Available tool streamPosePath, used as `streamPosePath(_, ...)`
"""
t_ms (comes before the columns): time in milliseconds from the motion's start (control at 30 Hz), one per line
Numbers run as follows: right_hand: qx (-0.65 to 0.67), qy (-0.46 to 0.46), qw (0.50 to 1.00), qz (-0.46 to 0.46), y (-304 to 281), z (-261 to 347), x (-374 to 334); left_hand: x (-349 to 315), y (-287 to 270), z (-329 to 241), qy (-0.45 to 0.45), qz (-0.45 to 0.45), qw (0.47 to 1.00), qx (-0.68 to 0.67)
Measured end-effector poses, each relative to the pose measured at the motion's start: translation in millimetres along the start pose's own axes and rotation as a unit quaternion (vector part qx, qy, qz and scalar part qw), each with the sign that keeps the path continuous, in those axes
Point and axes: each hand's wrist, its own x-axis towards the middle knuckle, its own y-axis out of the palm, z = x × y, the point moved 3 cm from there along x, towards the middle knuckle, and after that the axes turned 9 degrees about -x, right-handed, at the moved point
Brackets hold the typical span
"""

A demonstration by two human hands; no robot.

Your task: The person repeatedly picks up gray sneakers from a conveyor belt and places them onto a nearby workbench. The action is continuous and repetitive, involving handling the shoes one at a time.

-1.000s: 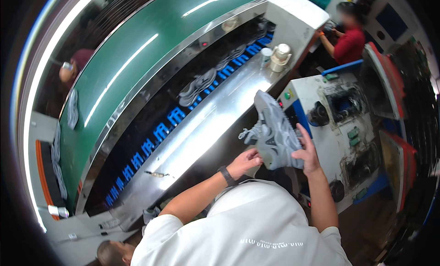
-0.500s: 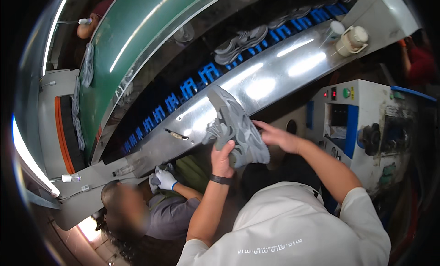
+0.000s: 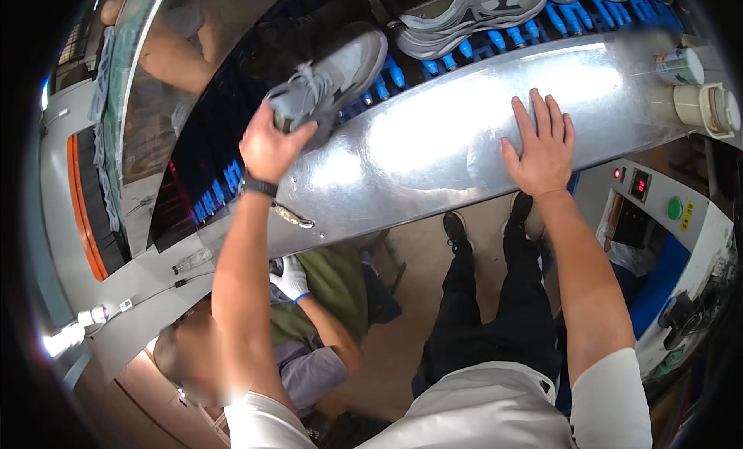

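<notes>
A grey sneaker (image 3: 340,70) with lighter laces is gripped at its heel by my left hand (image 3: 271,143). It hangs over the near edge of a dark conveyor with blue pegs (image 3: 569,17), toe pointing up and to the right. My right hand (image 3: 542,151) lies flat, fingers spread, on the shiny metal ledge (image 3: 433,136) and holds nothing. Further right on the conveyor sits another grey sneaker (image 3: 484,17), apart from the one I hold. Its far side and part of the belt are cut off by the upper rim.
A lidded cream jug (image 3: 700,109) and a white cup (image 3: 681,66) stand at the ledge's right end. Below them is a machine with a green button (image 3: 676,208). A co-worker's white-gloved hand (image 3: 291,279) is at lower left. A small tool (image 3: 292,216) lies on the ledge.
The sneaker has gone from both hands before me up and left over the conveyor, in my left hand alone. My right hand has come away from it onto the ledge. The view has shifted.
</notes>
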Motion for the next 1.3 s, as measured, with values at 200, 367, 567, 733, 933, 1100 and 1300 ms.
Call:
streamPosePath(200, 0.005, 0.001, 0.999, -0.032, 1.5, 1.1, 2.5, 55.3, 32.2, 47.3, 0.077, 0.061, 0.993, 0.064)
streamPosePath(367, -0.001, -0.003, 0.999, -0.034, 1.5, 2.0, 0.2, 55.3, 39.1, 50.4, 0.1, -0.013, 0.992, 0.077)
streamPosePath(567, -0.015, -0.015, 0.999, -0.049, 6.6, 3.0, -1.4, 51.0, 39.8, 70.9, -0.017, -0.06, 0.989, 0.131)
streamPosePath(733, -0.014, -0.02, 0.997, -0.072, 10.0, 7.0, -4.1, -15.2, 79.1, 37.3, 0.0, -0.294, 0.955, 0.034)
streamPosePath(933, -0.024, -0.003, 0.998, -0.06, 10.8, 5.3, -4.1, -165.4, 160.0, 1.4, -0.053, -0.073, 0.996, 0.009)
streamPosePath(1100, -0.014, 0.003, 0.998, -0.064, 8.2, 5.1, -2.4, -155.8, 158.6, -3.4, -0.053, -0.075, 0.995, 0.044)
streamPosePath(1300, -0.011, -0.004, 0.998, -0.064, 8.1, 10.2, -7.2, -162.1, 151.3, -4.3, -0.064, -0.079, 0.994, 0.026)
